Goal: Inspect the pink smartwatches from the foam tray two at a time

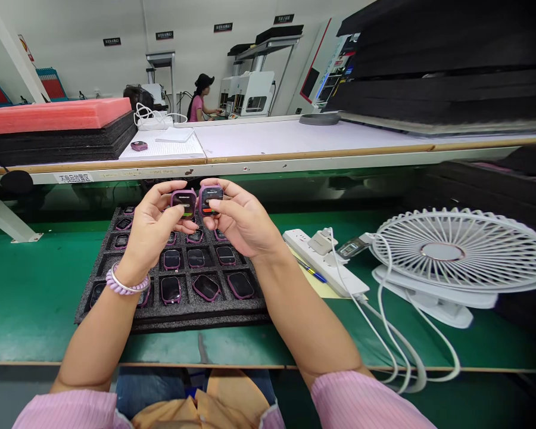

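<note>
My left hand [154,223] grips a purple-framed smartwatch [184,199], its thumb on the lit screen. Close beside it, my right hand [239,217] grips a second smartwatch [211,196], thumb also on the screen. Both displays face me with small text and a coloured strip near the bottom. Below the hands lies a dark grey foam tray [156,319] with square compartments. Most visible compartments hold a purple-framed watch, such as the tilted one [206,288] in the front row. My hands and forearms hide part of the tray.
Right of the tray are a white power strip [301,239], a pen [311,270], cables and a white fan [442,251]. A shelf edge [245,168] runs across behind my hands, bearing pink foam [53,116], another watch [139,145] and black foam stacks [446,65]. A person [199,101] sits beyond.
</note>
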`<action>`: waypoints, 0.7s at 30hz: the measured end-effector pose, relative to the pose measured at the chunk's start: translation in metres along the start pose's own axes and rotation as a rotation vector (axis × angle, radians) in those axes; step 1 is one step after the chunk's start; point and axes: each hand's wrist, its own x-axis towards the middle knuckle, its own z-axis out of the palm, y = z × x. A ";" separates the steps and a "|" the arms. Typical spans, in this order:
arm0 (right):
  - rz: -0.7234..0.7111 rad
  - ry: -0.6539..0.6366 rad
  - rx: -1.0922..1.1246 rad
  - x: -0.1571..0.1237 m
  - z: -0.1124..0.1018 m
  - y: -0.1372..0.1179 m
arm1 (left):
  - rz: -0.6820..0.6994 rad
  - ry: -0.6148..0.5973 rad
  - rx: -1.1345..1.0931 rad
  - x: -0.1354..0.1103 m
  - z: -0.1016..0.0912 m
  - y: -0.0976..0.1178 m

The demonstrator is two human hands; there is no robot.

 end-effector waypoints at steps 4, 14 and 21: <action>-0.013 -0.014 -0.022 0.000 -0.001 0.002 | 0.012 0.002 0.043 0.000 0.000 0.000; 0.005 -0.015 0.007 -0.001 0.000 -0.001 | 0.014 -0.005 0.069 -0.001 0.000 0.001; -0.033 -0.114 -0.094 -0.027 0.004 -0.033 | 0.011 -0.494 -0.194 -0.071 0.018 0.053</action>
